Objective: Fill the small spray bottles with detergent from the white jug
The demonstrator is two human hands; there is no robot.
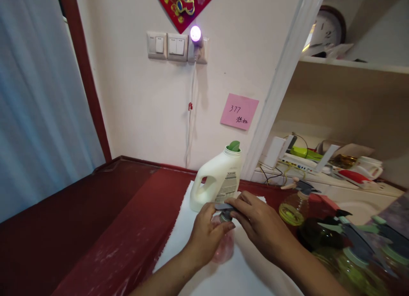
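A small see-through pink bottle (pixel 224 250) stands on white paper, with a grey spray head (pixel 223 207) at its top. My left hand (pixel 206 232) is closed around the bottle's neck, its thumb near the pale green collar. From the right, my right hand (pixel 255 221) grips the grey spray head, fingers over the top and thumb beneath. My fingers hide part of the head, so how firmly it sits on the neck cannot be seen. Just behind stands a large cream-white jug (pixel 228 170) with a handle, its green spout (pixel 234 146) uncovered.
White paper (pixel 179 240) lies on a dark red table (pixel 105 232). Several spray bottles with yellowish liquid, one of them a clear bottle (pixel 292 211), crowd the right side. Behind them a shelf holds a white router (pixel 297 166). A white cable (pixel 192 100) hangs down the wall.
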